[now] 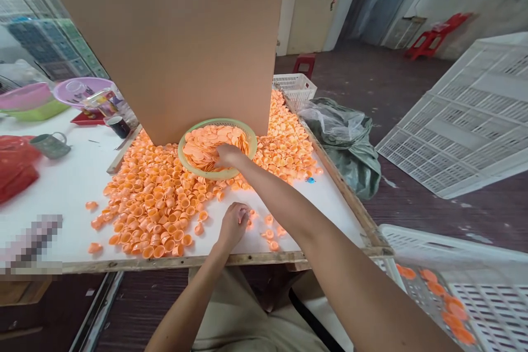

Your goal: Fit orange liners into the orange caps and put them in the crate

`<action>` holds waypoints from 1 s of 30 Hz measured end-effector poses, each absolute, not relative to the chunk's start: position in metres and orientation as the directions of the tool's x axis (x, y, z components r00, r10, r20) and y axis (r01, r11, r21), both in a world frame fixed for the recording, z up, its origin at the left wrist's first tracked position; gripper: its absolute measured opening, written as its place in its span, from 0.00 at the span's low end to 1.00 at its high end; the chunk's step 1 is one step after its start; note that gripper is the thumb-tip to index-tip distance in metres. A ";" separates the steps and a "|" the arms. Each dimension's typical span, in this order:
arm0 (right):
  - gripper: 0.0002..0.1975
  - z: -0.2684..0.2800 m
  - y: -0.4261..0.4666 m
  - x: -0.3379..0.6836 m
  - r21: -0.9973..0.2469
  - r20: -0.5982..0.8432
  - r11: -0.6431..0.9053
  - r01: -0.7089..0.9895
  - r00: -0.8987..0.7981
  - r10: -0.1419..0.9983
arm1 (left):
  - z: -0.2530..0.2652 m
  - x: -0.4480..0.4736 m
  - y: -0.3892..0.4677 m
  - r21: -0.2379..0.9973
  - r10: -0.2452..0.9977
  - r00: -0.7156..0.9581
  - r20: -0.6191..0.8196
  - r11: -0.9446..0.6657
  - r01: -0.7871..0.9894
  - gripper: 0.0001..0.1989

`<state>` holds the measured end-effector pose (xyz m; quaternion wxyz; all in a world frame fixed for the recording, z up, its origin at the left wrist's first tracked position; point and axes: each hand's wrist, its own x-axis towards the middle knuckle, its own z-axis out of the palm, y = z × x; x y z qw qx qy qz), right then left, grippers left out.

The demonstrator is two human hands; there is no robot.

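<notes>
My right hand (229,156) reaches into a round yellow-green basket (252,155), among a heap of flat orange discs (210,136). Its fingertips are hidden by the hand and the discs. Closer to me, my left hand (234,223) rests over the white tabletop with its fingers curled; I cannot make out what, if anything, is in them. Just right of it lie several small orange pieces (270,234). A large pile of orange cup-shaped caps (154,203) spreads to the left of the basket, and more caps (289,148) lie to its right.
A tall brown board (177,38) stands behind the basket. Wooden edging (346,192) borders the table. On the left are a mug (51,145) and a red bag (16,168). To the right are a green sack (350,148) and white crates (462,121); one low crate (487,297) holds orange discs.
</notes>
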<state>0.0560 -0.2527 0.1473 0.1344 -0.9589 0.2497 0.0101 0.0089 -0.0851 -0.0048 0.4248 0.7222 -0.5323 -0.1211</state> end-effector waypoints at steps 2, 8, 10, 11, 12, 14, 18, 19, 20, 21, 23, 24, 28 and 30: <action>0.18 0.148 -0.252 0.055 -0.251 -0.065 -0.846 -0.471 0.880 -0.471 | -0.005 0.009 -0.086 0.738 -0.874 0.398 0.278 -0.070 -0.671 0.08; 0.36 0.142 -0.231 0.064 -0.184 0.225 -0.929 -0.322 0.906 -0.358 | -0.007 0.007 -0.090 0.720 -0.889 0.365 0.276 -0.060 -0.692 0.07; 0.36 0.142 -0.225 0.073 -0.125 0.271 -0.961 -0.247 0.923 -0.273 | -0.008 0.007 -0.089 0.715 -0.886 0.367 0.282 -0.060 -0.696 0.07; 0.33 0.142 -0.223 0.078 -0.104 0.272 -0.970 -0.218 0.932 -0.239 | -0.010 0.007 -0.089 0.715 -0.883 0.371 0.289 -0.059 -0.697 0.07; 0.30 0.143 -0.222 0.082 -0.094 0.262 -0.975 -0.201 0.940 -0.219 | -0.011 0.007 -0.089 0.714 -0.878 0.375 0.296 -0.057 -0.698 0.07; 0.26 0.144 -0.221 0.089 -0.098 0.241 -0.973 -0.210 0.943 -0.228 | -0.013 0.007 -0.089 0.708 -0.873 0.378 0.309 -0.054 -0.704 0.08; 0.28 0.145 -0.218 0.100 -0.088 0.218 -0.948 -0.306 0.923 -0.318 | -0.015 0.007 -0.090 0.680 -0.873 0.369 0.319 -0.061 -0.730 0.07; 0.29 0.144 -0.216 0.103 -0.078 0.214 -0.944 -0.321 0.919 -0.330 | -0.015 0.007 -0.091 0.674 -0.873 0.369 0.319 -0.065 -0.736 0.07; 0.30 0.143 -0.215 0.106 -0.071 0.210 -0.940 -0.333 0.916 -0.341 | -0.015 0.007 -0.091 0.669 -0.874 0.369 0.317 -0.070 -0.740 0.07; 0.31 0.142 -0.214 0.108 -0.068 0.207 -0.937 -0.342 0.914 -0.348 | -0.015 0.007 -0.091 0.663 -0.875 0.368 0.315 -0.074 -0.745 0.07; 0.31 0.141 -0.212 0.112 -0.073 0.215 -0.934 -0.350 0.909 -0.358 | -0.015 0.007 -0.091 0.659 -0.878 0.364 0.312 -0.075 -0.748 0.07; 0.31 0.140 -0.212 0.114 -0.079 0.228 -0.932 -0.354 0.904 -0.362 | -0.014 0.007 -0.091 0.661 -0.879 0.361 0.311 -0.073 -0.747 0.07; 0.29 0.137 -0.212 0.118 -0.117 0.252 -0.910 -0.397 0.875 -0.414 | -0.015 0.007 -0.091 0.661 -0.885 0.352 0.304 -0.070 -0.747 0.06; 0.27 0.136 -0.213 0.120 -0.147 0.227 -0.891 -0.430 0.862 -0.454 | -0.016 0.007 -0.091 0.657 -0.888 0.349 0.298 -0.074 -0.750 0.06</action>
